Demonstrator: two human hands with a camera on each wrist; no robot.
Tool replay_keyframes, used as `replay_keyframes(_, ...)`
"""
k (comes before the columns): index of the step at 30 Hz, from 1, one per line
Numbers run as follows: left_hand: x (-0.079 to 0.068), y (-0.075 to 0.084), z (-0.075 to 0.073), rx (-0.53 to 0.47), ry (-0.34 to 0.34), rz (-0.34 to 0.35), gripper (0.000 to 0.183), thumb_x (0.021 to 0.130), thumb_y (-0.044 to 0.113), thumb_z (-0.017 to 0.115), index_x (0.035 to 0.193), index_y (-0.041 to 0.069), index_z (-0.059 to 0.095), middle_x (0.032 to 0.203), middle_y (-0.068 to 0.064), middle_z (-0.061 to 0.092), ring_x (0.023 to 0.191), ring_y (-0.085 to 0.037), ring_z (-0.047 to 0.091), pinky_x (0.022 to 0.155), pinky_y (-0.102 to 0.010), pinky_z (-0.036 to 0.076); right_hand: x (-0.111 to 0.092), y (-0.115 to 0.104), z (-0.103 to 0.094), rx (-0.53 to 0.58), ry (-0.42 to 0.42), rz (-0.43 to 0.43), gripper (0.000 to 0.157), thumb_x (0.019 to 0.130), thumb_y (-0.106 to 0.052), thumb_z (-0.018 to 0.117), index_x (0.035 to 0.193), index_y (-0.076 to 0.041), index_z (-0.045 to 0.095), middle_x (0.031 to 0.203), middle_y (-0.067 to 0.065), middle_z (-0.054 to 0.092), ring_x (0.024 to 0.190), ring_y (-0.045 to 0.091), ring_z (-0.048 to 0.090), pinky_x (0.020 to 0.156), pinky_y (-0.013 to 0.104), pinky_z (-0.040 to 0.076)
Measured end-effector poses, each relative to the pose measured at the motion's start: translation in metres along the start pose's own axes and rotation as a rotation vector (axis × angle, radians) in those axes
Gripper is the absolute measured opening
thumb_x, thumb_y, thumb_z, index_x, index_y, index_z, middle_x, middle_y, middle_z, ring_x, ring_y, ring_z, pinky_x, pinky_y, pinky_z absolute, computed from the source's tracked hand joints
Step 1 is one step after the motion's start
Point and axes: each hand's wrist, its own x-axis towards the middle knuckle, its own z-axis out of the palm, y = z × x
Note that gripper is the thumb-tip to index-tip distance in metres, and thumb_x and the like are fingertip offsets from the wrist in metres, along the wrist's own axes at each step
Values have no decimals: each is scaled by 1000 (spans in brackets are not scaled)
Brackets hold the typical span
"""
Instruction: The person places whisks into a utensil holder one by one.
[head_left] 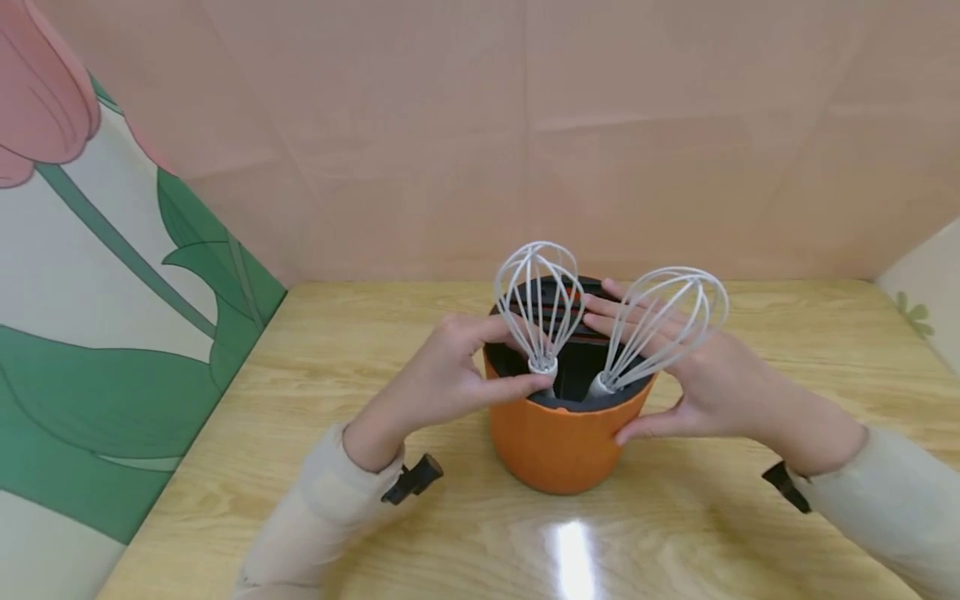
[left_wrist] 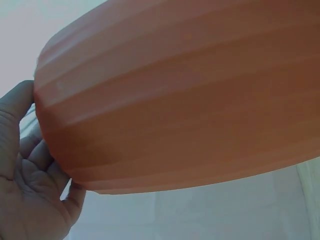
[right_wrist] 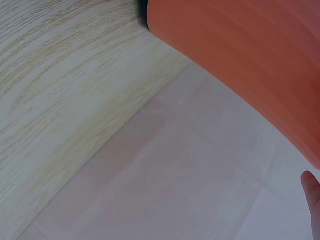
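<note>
An orange container [head_left: 562, 454] with a black rim and slotted insert stands upright on the table. Two whisks stand heads up in its opening; the left whisk [head_left: 543, 367] is nearly upright, and the right whisk [head_left: 602, 386] leans right. My left hand [head_left: 453, 367] pinches the left whisk just below its wires, thumb in front. Behind the right whisk, my right hand [head_left: 712, 387] spreads straight fingers over the rim, its thumb against the container's side. Both whisk handles are mostly hidden inside. In the left wrist view, my left hand [left_wrist: 35, 180] is at the container's rim.
The wood-grain table [head_left: 315, 400] extends to both sides of the container. Behind it rises a plain pinkish wall covering [head_left: 420, 150], and a tulip-patterned panel [head_left: 112, 400] borders the left side.
</note>
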Motion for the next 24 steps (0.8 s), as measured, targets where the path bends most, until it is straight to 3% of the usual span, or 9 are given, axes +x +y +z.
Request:
replay_keyframes(8,2,0,-2,-23,-48,-28,24,81,13,83,101,6,70,93,-1,75,91,-4,68,87,-21,54,0,3,-2,-12,-5,3,107,69,-73,72,142,2,50,154,12,46,151,24,30,125,30,16)
replay_keyframes(16,-1,1,-3,-51,-58,-60,49,80,12,84,123,2,62,100,-5,76,98,-7,70,95,-25,53,-2,2,-2,-9,-9,10,105,70,-72,72,141,3,51,155,11,45,151,24,29,125,29,16)
replay_keyframes(24,-7,0,-6,-63,-43,-33,55,79,9,84,128,1,60,110,-7,75,107,-12,68,105,-30,49,-2,-1,-4,12,-10,36,106,71,-72,72,141,4,50,155,11,45,151,23,28,125,27,16)
